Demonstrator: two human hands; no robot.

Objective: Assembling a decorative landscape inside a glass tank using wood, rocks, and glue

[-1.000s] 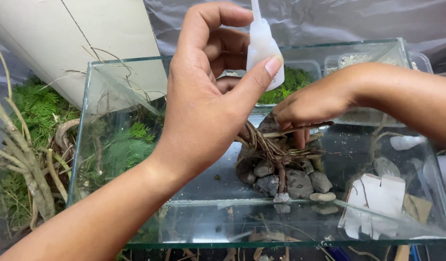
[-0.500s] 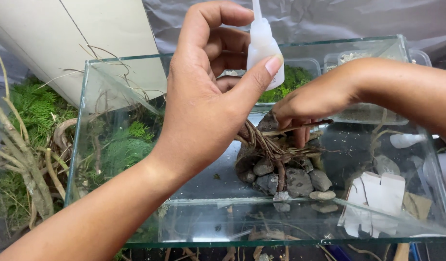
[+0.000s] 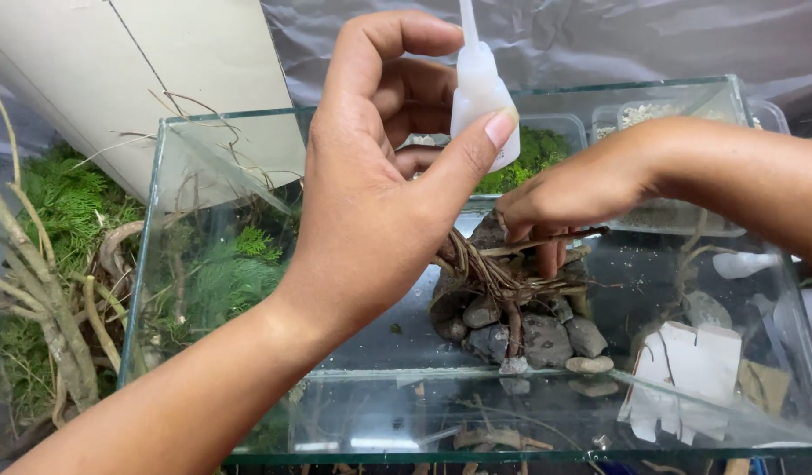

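I've got the left hand (image 3: 379,185) up high over the glass tank (image 3: 247,158), fingers curled and thumb pressed against a small white squeeze bottle (image 3: 478,88), nozzle pointing up toward the top of the frame. It's a firm pinch, thumb on the front of the bottle, fingers wrapped behind it.

The right hand (image 3: 564,193) reaches in from the tank's right side, fingers bunched together and pinching a thin brown twig (image 3: 555,237) just above the root bundle (image 3: 494,277). I can't quite tell whether the twig is touching the roots or sitting just over them, since the fingers cover that spot.

The roots sit on a heap of grey stones (image 3: 520,330) near the middle of the tank floor, a little toward its front wall. Near the front right corner of the tank I see white paper scraps (image 3: 687,369), though whether inside or behind the glass I can't say. Green moss (image 3: 72,202) and pale branches (image 3: 36,281) lie outside the tank's left wall. Clear plastic tubs (image 3: 652,114) stand behind the far wall.
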